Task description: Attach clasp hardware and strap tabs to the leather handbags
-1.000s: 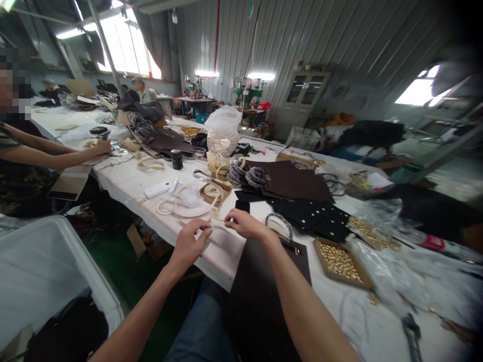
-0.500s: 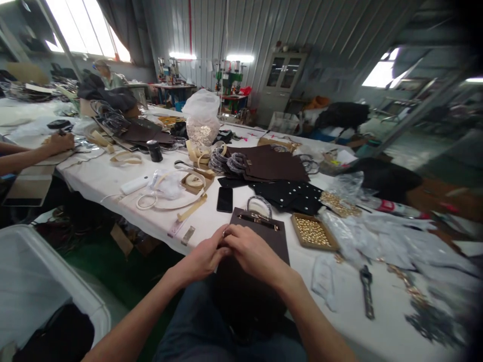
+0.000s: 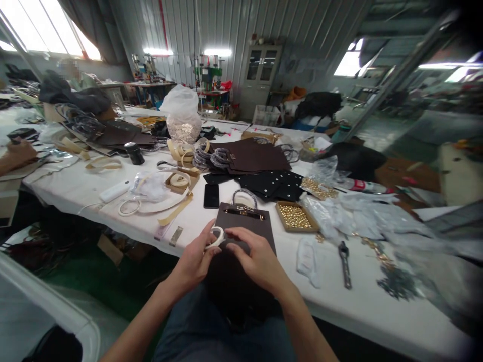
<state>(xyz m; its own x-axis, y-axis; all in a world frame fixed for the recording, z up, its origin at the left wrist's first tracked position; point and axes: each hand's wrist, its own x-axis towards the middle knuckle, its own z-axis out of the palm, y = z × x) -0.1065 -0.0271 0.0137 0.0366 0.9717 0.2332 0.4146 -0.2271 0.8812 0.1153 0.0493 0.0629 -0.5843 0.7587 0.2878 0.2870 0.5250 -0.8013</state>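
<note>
Between the thumb and fingers of my left hand [image 3: 198, 258] is a white tape roll [image 3: 216, 237]. My right hand [image 3: 258, 256] is just right of the roll, its thumb and fingers apart with nothing seen between them. Both hands are over a dark brown bag panel [image 3: 260, 228], which lies partly on the table edge and hangs down over my lap. A looped handle [image 3: 245, 195] and a metal-trimmed strap [image 3: 247, 211] are at the panel's far end.
A phone [image 3: 211, 195] and a box of gold studs [image 3: 297, 217] flank the handle. Brown panels [image 3: 256, 155] are stacked behind. A dark tool [image 3: 344, 265] lies right, near plastic bags. At far left is another person's hand [image 3: 18, 153].
My hands have moved apart, and the white tape roll now shows in my left hand. The view has turned right, so the table's things appear further left.
</note>
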